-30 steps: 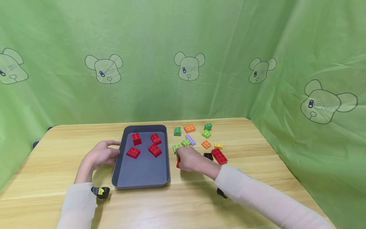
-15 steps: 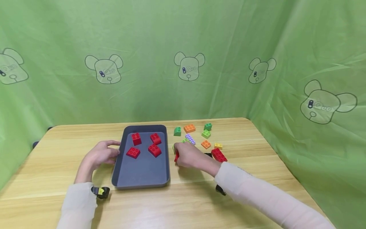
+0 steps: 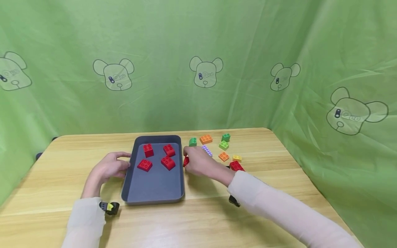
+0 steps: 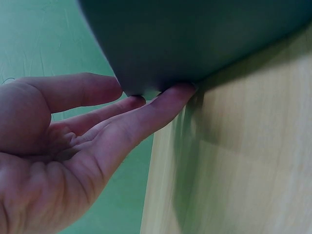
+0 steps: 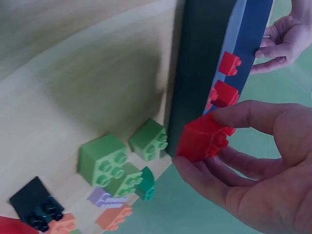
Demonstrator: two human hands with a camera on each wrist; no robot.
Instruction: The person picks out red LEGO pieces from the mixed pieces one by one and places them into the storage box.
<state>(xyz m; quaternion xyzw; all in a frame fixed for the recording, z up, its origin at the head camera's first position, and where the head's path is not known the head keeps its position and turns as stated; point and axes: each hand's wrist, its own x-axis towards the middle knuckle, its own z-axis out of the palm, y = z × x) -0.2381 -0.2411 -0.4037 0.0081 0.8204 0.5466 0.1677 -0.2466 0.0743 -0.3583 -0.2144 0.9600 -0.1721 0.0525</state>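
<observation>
In the head view my right hand [image 3: 200, 163] is at the right side of a dark grey tray [image 3: 151, 187]. Its thumb and fingers pinch a red toy brick [image 5: 200, 138], which the right wrist view shows in front of the tray's outer wall, studs turned toward the palm. My left hand [image 3: 109, 167] is at the opposite side; its nearly straight fingers [image 4: 151, 114] touch the tray wall from outside. Inside the tray lie several red bricks, among them one at the back left [image 3: 148, 150] and a curved one [image 3: 168, 163].
Right of the tray several loose bricks are scattered: orange [image 3: 206, 138], purple [image 3: 206, 150], dark green [image 3: 225, 137], yellow [image 3: 237, 158] and a long red brick [image 3: 237, 166]. Light green [image 5: 102, 158] and black bricks [image 5: 35, 202] show beneath my right hand. A green curtain [image 3: 198, 106] borders the wooden table [image 3: 149, 224].
My right hand has lifted the red brick and moved left and back toward the tray's right wall. My left hand and the tray have stayed in place.
</observation>
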